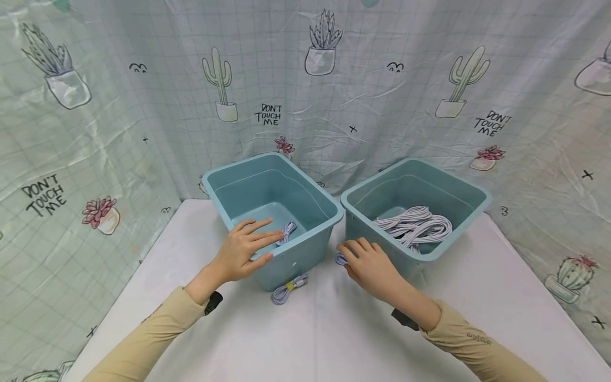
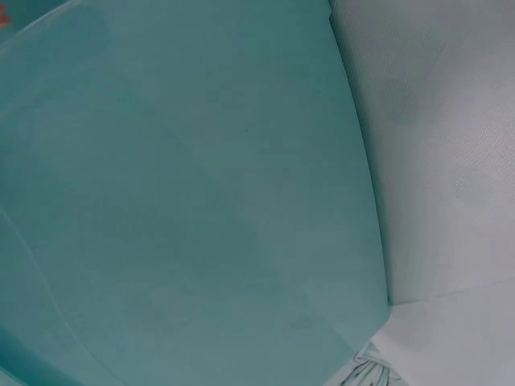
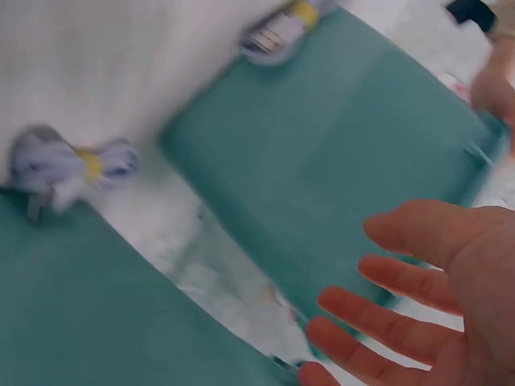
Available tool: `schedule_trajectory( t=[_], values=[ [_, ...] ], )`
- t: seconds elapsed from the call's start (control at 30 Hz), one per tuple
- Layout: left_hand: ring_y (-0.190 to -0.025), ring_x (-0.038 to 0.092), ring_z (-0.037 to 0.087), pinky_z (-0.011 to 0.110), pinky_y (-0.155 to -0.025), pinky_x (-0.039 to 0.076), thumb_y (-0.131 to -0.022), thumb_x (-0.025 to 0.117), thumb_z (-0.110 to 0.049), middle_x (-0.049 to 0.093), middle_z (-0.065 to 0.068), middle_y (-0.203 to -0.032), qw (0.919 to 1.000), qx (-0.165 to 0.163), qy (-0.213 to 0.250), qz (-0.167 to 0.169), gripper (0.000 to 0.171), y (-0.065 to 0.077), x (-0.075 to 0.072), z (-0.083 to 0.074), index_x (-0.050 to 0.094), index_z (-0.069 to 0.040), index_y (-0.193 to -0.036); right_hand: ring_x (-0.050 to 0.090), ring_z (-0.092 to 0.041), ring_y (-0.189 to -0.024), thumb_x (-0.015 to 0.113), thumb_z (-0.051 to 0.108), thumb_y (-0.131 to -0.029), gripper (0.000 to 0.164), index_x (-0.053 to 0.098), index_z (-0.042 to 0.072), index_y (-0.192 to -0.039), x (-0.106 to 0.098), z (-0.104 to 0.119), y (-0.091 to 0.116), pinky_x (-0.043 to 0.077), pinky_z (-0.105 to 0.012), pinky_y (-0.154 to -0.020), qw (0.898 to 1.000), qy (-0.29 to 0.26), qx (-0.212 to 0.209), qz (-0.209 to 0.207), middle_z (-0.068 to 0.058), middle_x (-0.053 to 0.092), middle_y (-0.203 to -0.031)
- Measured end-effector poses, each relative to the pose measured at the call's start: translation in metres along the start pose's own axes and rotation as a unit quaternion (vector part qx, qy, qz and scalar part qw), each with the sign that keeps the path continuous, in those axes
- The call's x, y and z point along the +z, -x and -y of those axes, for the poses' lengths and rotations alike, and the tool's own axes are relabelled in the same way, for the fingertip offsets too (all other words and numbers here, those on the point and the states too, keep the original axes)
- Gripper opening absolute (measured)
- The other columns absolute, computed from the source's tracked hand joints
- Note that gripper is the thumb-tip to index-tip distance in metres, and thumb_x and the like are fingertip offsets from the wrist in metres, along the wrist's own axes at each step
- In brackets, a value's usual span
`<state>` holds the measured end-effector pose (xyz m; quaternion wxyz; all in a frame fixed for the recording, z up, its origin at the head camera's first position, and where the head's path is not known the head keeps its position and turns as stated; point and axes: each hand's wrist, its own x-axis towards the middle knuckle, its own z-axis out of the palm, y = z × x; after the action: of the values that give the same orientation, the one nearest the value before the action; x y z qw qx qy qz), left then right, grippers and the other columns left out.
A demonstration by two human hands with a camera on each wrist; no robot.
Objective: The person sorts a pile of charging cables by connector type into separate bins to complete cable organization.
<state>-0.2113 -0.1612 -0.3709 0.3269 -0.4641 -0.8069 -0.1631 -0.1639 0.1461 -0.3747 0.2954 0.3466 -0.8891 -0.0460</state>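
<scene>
My left hand (image 1: pixel 243 249) is over the front rim of the left teal bin (image 1: pixel 305 254), its fingers extended. A bundled pale cable (image 1: pixel 288 231) shows inside that bin beside the fingertips; whether they touch it I cannot tell. My right hand (image 1: pixel 372 268) hovers by the right bin's front-left side, and in the right wrist view its fingers (image 3: pixel 386 322) are spread with nothing between them. Partly hidden behind it in the head view lies a lilac cable bundle (image 1: pixel 341 259) with a yellow tie (image 3: pixel 90 165). The left wrist view shows only bin wall and table, not the hand.
Several looped white cables (image 1: pixel 420 225) lie in the right teal bin (image 1: pixel 431 257). Another yellow-tied cable (image 1: pixel 282 294) is on the white table (image 1: pixel 238 339) against the left bin's front. A patterned curtain (image 1: pixel 286 69) encloses the back and sides.
</scene>
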Motion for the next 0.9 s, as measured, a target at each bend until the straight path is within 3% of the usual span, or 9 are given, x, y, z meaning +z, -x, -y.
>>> schedule_trajectory(
  t=[0.4,0.6,0.9],
  values=[
    [-0.114,0.053,0.027,0.046,-0.092,0.039,-0.093,0.031,-0.044,0.066,-0.001,-0.109,1.0,0.002,-0.001,-0.003,0.047,-0.001,0.0,0.001,0.062,-0.016,-0.115,0.052,-0.027,-0.091,0.073,0.022,-0.071,0.045,0.054,0.014,-0.111,0.054,0.001,0.018,0.046,-0.038,-0.065,0.999,0.004,0.012,0.047,-0.014,0.054,-0.112],
    [-0.113,0.053,0.027,0.046,-0.091,0.039,-0.093,0.033,-0.042,0.066,-0.001,-0.109,1.0,0.005,-0.003,-0.002,0.044,-0.001,0.0,0.002,0.062,-0.016,-0.115,0.052,-0.032,-0.097,0.073,0.025,-0.071,0.051,0.053,0.014,-0.116,0.069,-0.001,0.022,0.046,-0.043,-0.073,0.996,-0.005,0.017,0.085,-0.019,0.052,-0.118],
    [-0.111,0.055,0.026,0.046,-0.09,0.04,-0.093,0.032,-0.043,0.065,0.001,-0.111,1.0,0.004,-0.005,0.0,0.046,0.0,0.001,0.002,0.063,-0.016,-0.114,0.051,-0.032,-0.102,0.069,0.026,-0.076,0.043,0.054,0.017,-0.116,0.083,-0.003,0.025,0.046,-0.044,-0.078,0.993,-0.019,0.007,0.117,-0.02,0.053,-0.12]
  ],
)
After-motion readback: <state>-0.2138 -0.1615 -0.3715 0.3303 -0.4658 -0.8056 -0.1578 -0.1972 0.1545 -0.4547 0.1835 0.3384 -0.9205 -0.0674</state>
